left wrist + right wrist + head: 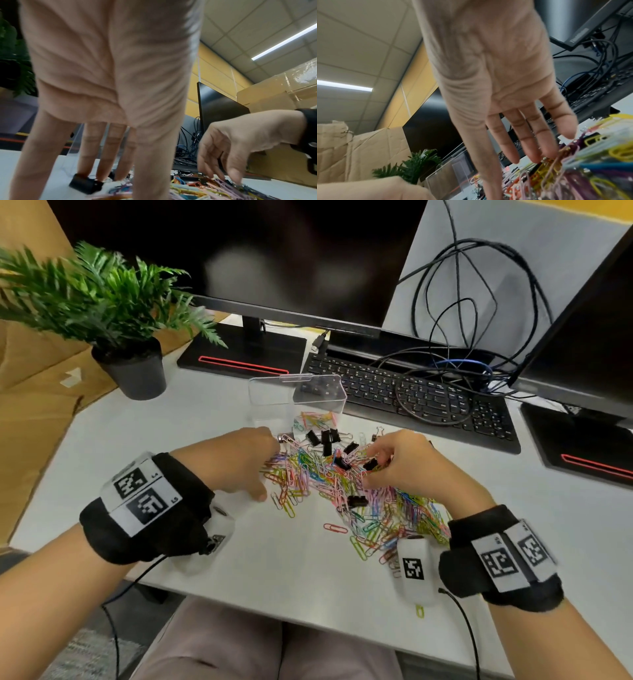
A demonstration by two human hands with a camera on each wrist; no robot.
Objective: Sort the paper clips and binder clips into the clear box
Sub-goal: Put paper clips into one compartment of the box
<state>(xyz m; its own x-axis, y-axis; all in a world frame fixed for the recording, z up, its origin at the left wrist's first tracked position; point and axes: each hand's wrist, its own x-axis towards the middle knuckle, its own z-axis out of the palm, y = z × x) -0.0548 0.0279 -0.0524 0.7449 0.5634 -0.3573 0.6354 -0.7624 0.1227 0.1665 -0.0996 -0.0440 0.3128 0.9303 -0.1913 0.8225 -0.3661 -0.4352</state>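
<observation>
Sorting clips on a white bench

Head view: white bench [239, 559], monitors, keyboard [411, 395], potted plant [130, 364]. Clear box [294, 395] stands behind the paper clips [342, 494] and binder clips [325, 438].

Left wrist view: left hand [106, 81], grip open, fingers straight on the pile.

Right wrist view: right hand [488, 67], fingers extended into clips; whether they pinch any, cannot tell.

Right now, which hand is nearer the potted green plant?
Left. The left hand is at the clip pile's left edge, on the potted green plant's side; the right hand is across the pile, farther away.
</observation>
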